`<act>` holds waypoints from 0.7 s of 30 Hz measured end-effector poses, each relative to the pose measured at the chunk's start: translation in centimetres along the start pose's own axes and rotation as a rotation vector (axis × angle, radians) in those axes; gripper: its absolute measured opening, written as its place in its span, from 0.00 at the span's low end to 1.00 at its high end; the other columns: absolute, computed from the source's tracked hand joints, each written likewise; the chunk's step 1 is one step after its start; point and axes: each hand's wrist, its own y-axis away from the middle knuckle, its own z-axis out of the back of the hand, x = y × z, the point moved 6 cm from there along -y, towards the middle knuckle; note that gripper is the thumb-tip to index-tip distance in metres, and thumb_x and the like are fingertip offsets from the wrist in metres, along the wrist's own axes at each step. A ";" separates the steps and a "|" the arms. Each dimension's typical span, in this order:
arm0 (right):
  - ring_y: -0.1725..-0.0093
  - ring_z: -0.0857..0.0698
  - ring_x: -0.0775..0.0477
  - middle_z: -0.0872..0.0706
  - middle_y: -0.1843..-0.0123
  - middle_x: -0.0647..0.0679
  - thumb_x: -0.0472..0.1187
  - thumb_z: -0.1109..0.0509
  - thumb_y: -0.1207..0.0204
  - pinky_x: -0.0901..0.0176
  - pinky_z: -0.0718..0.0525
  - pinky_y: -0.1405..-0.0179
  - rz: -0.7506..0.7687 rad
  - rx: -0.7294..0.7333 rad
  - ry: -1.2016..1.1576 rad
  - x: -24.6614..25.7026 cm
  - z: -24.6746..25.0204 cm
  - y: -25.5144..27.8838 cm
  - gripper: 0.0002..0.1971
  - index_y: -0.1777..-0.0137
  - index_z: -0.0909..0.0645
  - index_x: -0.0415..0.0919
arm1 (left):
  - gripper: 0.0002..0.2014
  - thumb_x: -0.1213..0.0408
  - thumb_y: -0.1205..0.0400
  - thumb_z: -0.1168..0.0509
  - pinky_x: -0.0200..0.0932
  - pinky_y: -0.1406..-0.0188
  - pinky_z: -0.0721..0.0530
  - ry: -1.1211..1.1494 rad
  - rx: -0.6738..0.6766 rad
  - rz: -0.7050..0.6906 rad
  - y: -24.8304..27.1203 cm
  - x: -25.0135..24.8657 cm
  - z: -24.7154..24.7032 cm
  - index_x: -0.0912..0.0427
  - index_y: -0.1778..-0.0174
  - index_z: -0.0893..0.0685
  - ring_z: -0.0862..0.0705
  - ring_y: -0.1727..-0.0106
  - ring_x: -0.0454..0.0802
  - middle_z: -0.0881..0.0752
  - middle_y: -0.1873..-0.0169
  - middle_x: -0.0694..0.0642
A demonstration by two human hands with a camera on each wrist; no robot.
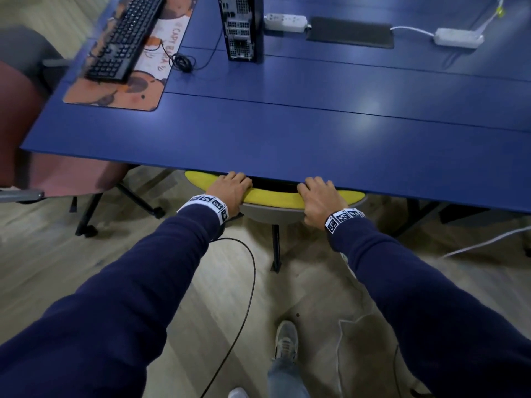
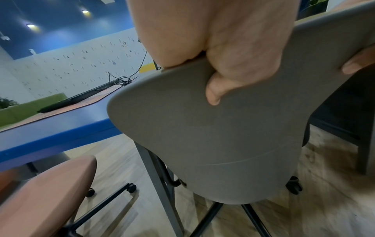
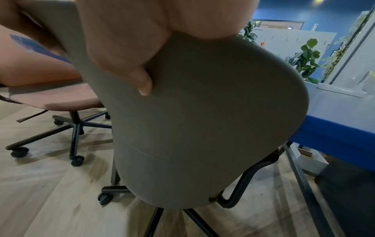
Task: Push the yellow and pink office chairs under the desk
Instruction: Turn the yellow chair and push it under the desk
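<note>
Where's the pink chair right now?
In the head view the pink chair is at far left, beside the yellow chair, its seat partly under the blue desk's corner, near the keyboard.

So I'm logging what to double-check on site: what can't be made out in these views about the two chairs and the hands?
- Yellow chair: seat hidden under the desk in the head view; wrist views show only its grey back.
- Left hand, right hand: fingertips hidden over the backrest top.
- Pink chair: cut off by the left edge, blurred.
</note>
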 end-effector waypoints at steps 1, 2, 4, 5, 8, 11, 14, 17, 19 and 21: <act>0.41 0.22 0.39 0.20 0.38 0.41 0.42 0.26 0.33 0.44 0.22 0.43 -0.002 -0.001 -0.002 0.1 -0.1 0.1 0.27 0.33 0.24 0.40 | 0.32 0.67 0.27 0.31 0.52 0.30 0.26 0.001 0.004 0.015 0.1 -0.1 -0.1 0.54 0.26 0.28 0.25 0.29 0.58 0.23 0.30 0.57; 0.40 0.22 0.38 0.20 0.38 0.41 0.41 0.26 0.33 0.44 0.23 0.42 -0.003 0.002 -0.004 0.1 -0.1 0.2 0.28 0.32 0.25 0.40 | 0.32 0.68 0.27 0.31 0.53 0.28 0.27 0.003 0.009 0.030 0.2 -0.1 -0.2 0.54 0.25 0.28 0.25 0.28 0.58 0.23 0.29 0.57; 0.37 0.22 0.36 0.21 0.36 0.40 0.42 0.25 0.32 0.42 0.24 0.39 -0.006 0.025 -0.017 0.3 -0.1 0.5 0.29 0.30 0.26 0.40 | 0.32 0.66 0.26 0.31 0.53 0.26 0.30 0.015 0.016 0.068 0.6 -0.3 -0.4 0.54 0.24 0.28 0.25 0.27 0.58 0.23 0.27 0.57; 0.36 0.22 0.36 0.21 0.35 0.39 0.42 0.25 0.32 0.41 0.25 0.38 -0.006 0.034 -0.023 0.3 -0.2 0.5 0.31 0.29 0.26 0.40 | 0.33 0.64 0.27 0.30 0.54 0.25 0.31 0.017 0.014 0.083 0.8 -0.4 -0.4 0.53 0.23 0.29 0.25 0.27 0.59 0.23 0.26 0.57; 0.34 0.21 0.35 0.20 0.33 0.39 0.45 0.24 0.30 0.40 0.25 0.34 -0.001 0.057 -0.040 0.4 -0.5 0.6 0.32 0.26 0.27 0.40 | 0.36 0.55 0.29 0.30 0.56 0.22 0.34 0.030 0.007 0.100 1.2 -0.7 -0.9 0.53 0.23 0.30 0.25 0.25 0.58 0.23 0.25 0.57; 0.33 0.19 0.35 0.17 0.32 0.39 0.50 0.26 0.25 0.40 0.25 0.32 -0.008 0.041 -0.048 0.7 -0.5 0.7 0.29 0.27 0.25 0.39 | 0.42 0.51 0.30 0.29 0.59 0.18 0.39 0.021 -0.001 0.113 2.2 -0.9 -1.1 0.54 0.18 0.36 0.30 0.20 0.58 0.29 0.20 0.57; 0.34 0.17 0.36 0.16 0.33 0.39 0.52 0.26 0.24 0.40 0.23 0.33 -0.026 0.017 -0.064 1.6 -0.2 1.5 0.29 0.27 0.26 0.39 | 0.49 0.53 0.29 0.28 0.62 0.15 0.49 0.046 0.001 0.116 4.3 -1.2 -1.5 0.53 0.14 0.47 0.43 0.14 0.58 0.41 0.14 0.57; 0.30 0.19 0.35 0.18 0.28 0.39 0.51 0.27 0.23 0.38 0.24 0.29 0.003 -0.005 -0.094 3.4 0.8 2.2 0.32 0.23 0.30 0.38 | 0.51 0.55 0.27 0.28 0.62 0.14 0.55 0.147 0.000 0.107 6.8 -1.1 -1.3 0.51 0.13 0.53 0.51 0.12 0.56 0.50 0.12 0.55; 0.29 0.20 0.35 0.20 0.26 0.39 0.51 0.28 0.23 0.37 0.24 0.29 0.043 -0.013 -0.102 5.1 2.0 2.4 0.33 0.21 0.31 0.38 | 0.49 0.54 0.26 0.29 0.61 0.14 0.56 0.243 -0.026 0.122 8.4 -0.4 -0.8 0.53 0.13 0.50 0.51 0.12 0.55 0.49 0.12 0.55; 0.30 0.19 0.36 0.20 0.26 0.39 0.51 0.29 0.22 0.37 0.24 0.29 0.075 -0.030 -0.130 7.0 3.6 2.3 0.32 0.21 0.31 0.39 | 0.46 0.53 0.25 0.29 0.60 0.14 0.53 0.310 -0.055 0.161 10.4 1.0 -0.4 0.54 0.14 0.46 0.48 0.12 0.55 0.46 0.13 0.56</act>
